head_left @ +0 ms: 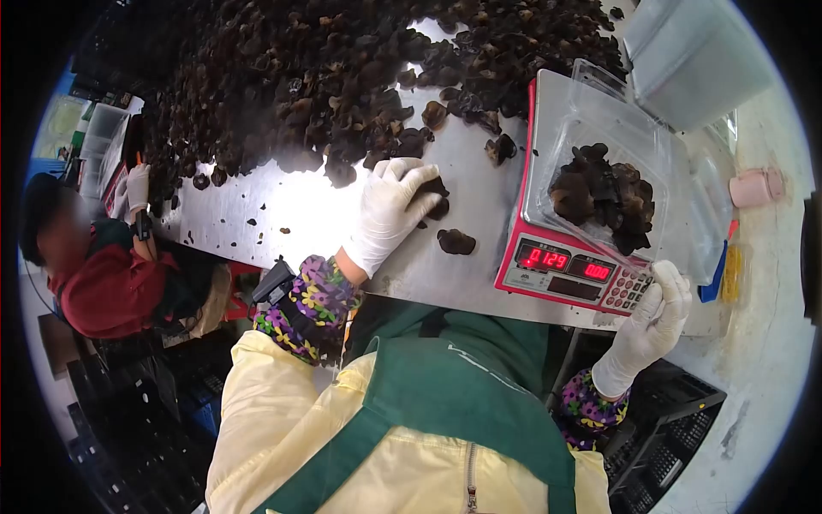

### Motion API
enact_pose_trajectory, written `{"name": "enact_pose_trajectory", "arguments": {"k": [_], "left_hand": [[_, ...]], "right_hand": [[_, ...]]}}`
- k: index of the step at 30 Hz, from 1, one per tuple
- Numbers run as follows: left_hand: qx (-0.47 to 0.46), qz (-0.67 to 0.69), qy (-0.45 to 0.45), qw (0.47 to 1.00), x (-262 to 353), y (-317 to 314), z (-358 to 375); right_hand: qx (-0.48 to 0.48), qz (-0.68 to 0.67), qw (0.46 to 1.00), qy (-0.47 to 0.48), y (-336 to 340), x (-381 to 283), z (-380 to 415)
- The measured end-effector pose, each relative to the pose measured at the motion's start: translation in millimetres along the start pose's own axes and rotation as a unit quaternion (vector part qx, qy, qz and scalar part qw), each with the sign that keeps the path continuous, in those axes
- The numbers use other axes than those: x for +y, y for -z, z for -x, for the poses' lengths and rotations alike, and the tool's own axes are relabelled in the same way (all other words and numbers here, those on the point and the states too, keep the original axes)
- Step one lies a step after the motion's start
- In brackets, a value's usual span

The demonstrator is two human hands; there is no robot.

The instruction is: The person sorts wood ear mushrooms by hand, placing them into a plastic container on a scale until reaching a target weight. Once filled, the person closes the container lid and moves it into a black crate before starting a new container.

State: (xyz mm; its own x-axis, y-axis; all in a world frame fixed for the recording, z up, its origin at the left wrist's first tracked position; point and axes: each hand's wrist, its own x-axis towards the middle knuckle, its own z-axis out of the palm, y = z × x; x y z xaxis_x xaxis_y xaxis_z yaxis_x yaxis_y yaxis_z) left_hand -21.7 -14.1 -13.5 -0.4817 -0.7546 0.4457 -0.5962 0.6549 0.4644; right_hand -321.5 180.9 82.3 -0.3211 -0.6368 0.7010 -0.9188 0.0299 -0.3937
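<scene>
My left hand (392, 210), in a white glove, is closed round dark brown fungus pieces on the metal table (479, 270). One loose piece (456, 242) lies just right of its fingers. A clear plastic tray (556, 146) holding dark fungus (604, 195) rests on a red and white scale (531, 272), whose red display reads 0.129 and 0.00. My right hand (658, 319), also gloved in white, is at the scale's lower right corner, by the keypad and the tray's near edge. Its fingers are bent close together, and what they grip, if anything, is hard to make out.
A large heap of dark fungus (291, 86) covers the far side of the table. Clear containers (698, 60) stand at the upper right, near a pink cup (757, 187). A co-worker in red (116, 278) sits at the left. Black crates (672, 437) stand below the table.
</scene>
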Motion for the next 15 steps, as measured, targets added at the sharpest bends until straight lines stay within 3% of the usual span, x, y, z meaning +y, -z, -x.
{"name": "enact_pose_trajectory", "arguments": {"k": [5,7,9,12,13,15], "left_hand": [[-0.039,-0.043,-0.039,0.998,8,-4,-2],[-0.116,0.006,0.026,0.993,1,-12,-11],[-0.105,-0.005,0.006,0.994,-2,-19,-26],[0.016,0.117,0.019,0.993,2,-25,-66],[0.078,0.092,0.006,0.993,-3,-32,-83],[0.073,0.017,0.068,0.995,-11,-41,-113]], "right_hand": [[0.005,-0.009,1.0,-0.001,-3,0,-3],[0.007,-0.009,1.0,-0.003,-1,-1,-2],[0.012,-0.005,1.0,-0.006,2,1,0],[0.017,0.002,1.0,-0.008,6,6,3],[0.021,0.003,1.0,-0.013,8,8,5],[0.03,0.008,0.999,-0.019,10,8,4]]}}
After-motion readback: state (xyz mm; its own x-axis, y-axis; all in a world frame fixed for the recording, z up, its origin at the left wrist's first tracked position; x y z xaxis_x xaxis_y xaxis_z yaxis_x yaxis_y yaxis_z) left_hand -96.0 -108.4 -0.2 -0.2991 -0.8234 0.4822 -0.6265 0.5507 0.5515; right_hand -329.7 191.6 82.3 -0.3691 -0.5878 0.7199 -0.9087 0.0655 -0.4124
